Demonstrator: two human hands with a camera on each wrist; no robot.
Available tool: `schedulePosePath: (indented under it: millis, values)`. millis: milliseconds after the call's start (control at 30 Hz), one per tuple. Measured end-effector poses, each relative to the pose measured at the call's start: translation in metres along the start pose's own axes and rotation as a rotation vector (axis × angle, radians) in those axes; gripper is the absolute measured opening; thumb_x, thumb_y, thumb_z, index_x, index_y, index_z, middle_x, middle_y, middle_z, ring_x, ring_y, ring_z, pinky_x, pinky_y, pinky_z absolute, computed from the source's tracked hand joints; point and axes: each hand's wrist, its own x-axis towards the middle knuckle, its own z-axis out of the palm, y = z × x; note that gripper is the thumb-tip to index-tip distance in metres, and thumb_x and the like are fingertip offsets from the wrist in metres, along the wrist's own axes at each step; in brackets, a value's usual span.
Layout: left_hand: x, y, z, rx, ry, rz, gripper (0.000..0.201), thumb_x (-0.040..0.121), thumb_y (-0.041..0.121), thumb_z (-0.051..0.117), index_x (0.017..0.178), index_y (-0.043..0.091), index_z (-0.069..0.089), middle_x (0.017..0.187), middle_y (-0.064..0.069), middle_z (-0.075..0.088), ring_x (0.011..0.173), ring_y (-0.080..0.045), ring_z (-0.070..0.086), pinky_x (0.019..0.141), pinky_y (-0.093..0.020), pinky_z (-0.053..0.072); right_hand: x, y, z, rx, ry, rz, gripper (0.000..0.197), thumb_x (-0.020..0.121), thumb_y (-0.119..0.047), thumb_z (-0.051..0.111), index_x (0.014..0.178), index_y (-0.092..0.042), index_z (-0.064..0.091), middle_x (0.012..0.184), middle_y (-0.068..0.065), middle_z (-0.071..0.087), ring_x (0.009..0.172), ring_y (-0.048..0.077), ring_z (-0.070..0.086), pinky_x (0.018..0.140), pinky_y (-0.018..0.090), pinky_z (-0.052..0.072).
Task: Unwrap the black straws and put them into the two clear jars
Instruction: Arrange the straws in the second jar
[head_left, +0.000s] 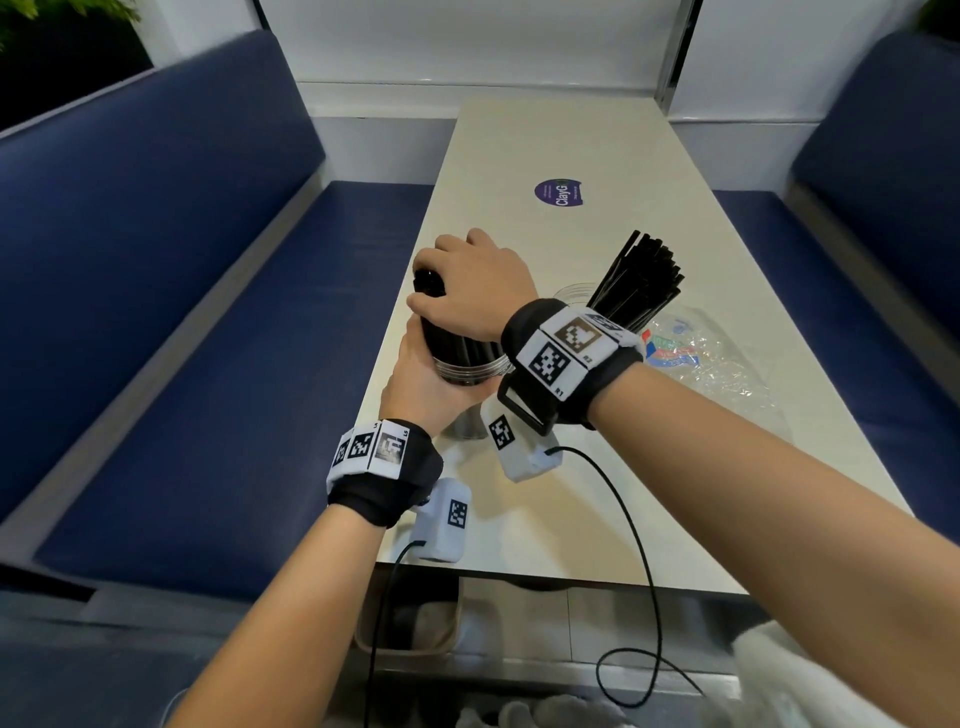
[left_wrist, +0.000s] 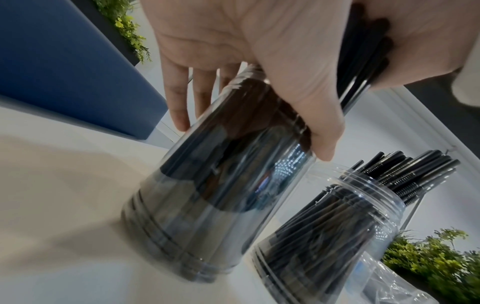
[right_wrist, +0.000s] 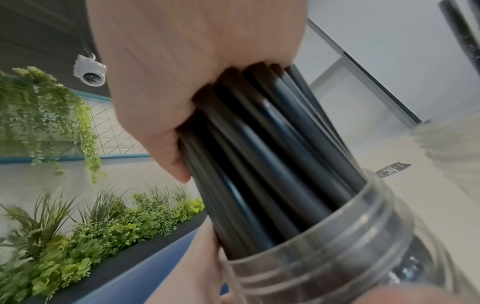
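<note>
A clear jar (head_left: 470, 371) packed with black straws (head_left: 457, 343) stands near the table's left edge. My left hand (head_left: 421, 379) grips it just under the threaded rim (right_wrist: 324, 246), thumb (left_wrist: 319, 123) on one side and fingers (left_wrist: 179, 107) on the other. My right hand (head_left: 467, 280) is closed round the top of that straw bundle (right_wrist: 259, 154) from above, hiding the straw tips. A second clear jar (left_wrist: 324, 236) stands just to the right, its black straws (head_left: 641, 280) fanning out of the mouth with neither hand on it.
Crumpled clear plastic wrapping (head_left: 696, 353) lies right of the second jar. A purple round sticker (head_left: 558, 192) sits farther back on the cream table (head_left: 571, 519). Blue benches (head_left: 156, 312) flank the table. Black cables trail from both wrist units over the near edge.
</note>
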Motion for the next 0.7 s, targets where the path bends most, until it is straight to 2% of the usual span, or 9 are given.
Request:
schedulePosePath:
  millis: [100, 200, 367, 433, 533, 567, 633, 700]
  values:
    - [-0.001, 0.002, 0.0, 0.026, 0.002, 0.01, 0.091, 0.061, 0.039, 0.078, 0.134, 0.028, 0.026, 0.127, -0.002, 0.052, 0.111, -0.026, 0.057, 0.089, -0.05, 0.05, 0.001, 0.001, -0.002, 0.025, -0.045, 0.015, 0.028, 0.089, -0.034, 0.039, 0.113, -0.03, 0.053, 0.122, -0.002, 0.054, 0.115, 0.024, 0.041, 0.089, 0.038, 0.035]
    - [0.0, 0.001, 0.0, 0.031, 0.003, 0.012, 0.084, 0.062, 0.039, 0.077, 0.132, 0.029, 0.031, 0.125, -0.003, 0.052, 0.11, -0.028, 0.057, 0.089, -0.051, 0.05, 0.004, 0.001, -0.001, -0.002, -0.061, 0.043, 0.029, 0.09, -0.04, 0.039, 0.109, -0.027, 0.058, 0.122, -0.001, 0.054, 0.115, 0.024, 0.042, 0.087, 0.037, 0.035]
    - [-0.002, 0.002, -0.001, 0.046, 0.018, 0.032, 0.087, 0.058, 0.045, 0.076, 0.132, 0.039, 0.031, 0.123, 0.002, 0.055, 0.11, -0.024, 0.058, 0.088, -0.052, 0.051, 0.002, 0.002, -0.003, 0.089, 0.082, 0.074, 0.026, 0.088, -0.028, 0.042, 0.101, -0.018, 0.063, 0.108, 0.002, 0.059, 0.105, 0.024, 0.05, 0.079, 0.031, 0.036]
    - [-0.001, 0.002, -0.002, 0.054, 0.021, 0.039, 0.09, 0.058, 0.045, 0.077, 0.134, 0.039, 0.03, 0.125, 0.003, 0.054, 0.113, -0.023, 0.056, 0.09, -0.051, 0.05, 0.002, 0.003, -0.004, 0.109, 0.089, 0.099, 0.028, 0.089, -0.028, 0.04, 0.103, -0.018, 0.062, 0.113, 0.002, 0.058, 0.107, 0.024, 0.049, 0.082, 0.033, 0.037]
    - [-0.001, 0.001, -0.002, 0.057, 0.014, 0.047, 0.093, 0.06, 0.043, 0.079, 0.137, 0.04, 0.027, 0.129, 0.004, 0.051, 0.117, -0.02, 0.053, 0.094, -0.049, 0.048, 0.004, 0.005, -0.005, 0.064, 0.017, 0.128, 0.036, 0.094, -0.031, 0.032, 0.117, -0.021, 0.058, 0.137, 0.0, 0.046, 0.124, 0.024, 0.04, 0.095, 0.037, 0.036]
    - [0.0, 0.0, -0.003, 0.044, 0.011, 0.046, 0.093, 0.06, 0.042, 0.079, 0.137, 0.04, 0.027, 0.129, 0.004, 0.051, 0.118, -0.019, 0.053, 0.094, -0.048, 0.048, 0.005, 0.005, -0.006, 0.05, -0.016, 0.137, 0.038, 0.095, -0.032, 0.029, 0.119, -0.021, 0.057, 0.14, 0.001, 0.043, 0.127, 0.024, 0.038, 0.098, 0.038, 0.035]
    - [-0.001, -0.002, -0.003, 0.014, 0.013, 0.039, 0.093, 0.056, 0.046, 0.078, 0.134, 0.041, 0.028, 0.129, 0.005, 0.053, 0.117, -0.019, 0.054, 0.095, -0.047, 0.049, 0.008, 0.004, -0.007, 0.036, -0.063, 0.147, 0.043, 0.097, -0.034, 0.023, 0.118, -0.019, 0.057, 0.135, 0.005, 0.048, 0.124, 0.026, 0.041, 0.098, 0.038, 0.035]
    - [0.0, -0.005, -0.003, -0.017, 0.016, 0.011, 0.103, 0.05, 0.053, 0.076, 0.137, 0.038, 0.022, 0.131, 0.005, 0.055, 0.116, -0.019, 0.057, 0.094, -0.047, 0.049, 0.01, 0.001, -0.006, 0.011, -0.082, 0.146, 0.046, 0.097, -0.036, 0.02, 0.118, -0.018, 0.057, 0.131, 0.006, 0.051, 0.122, 0.027, 0.042, 0.097, 0.038, 0.035]
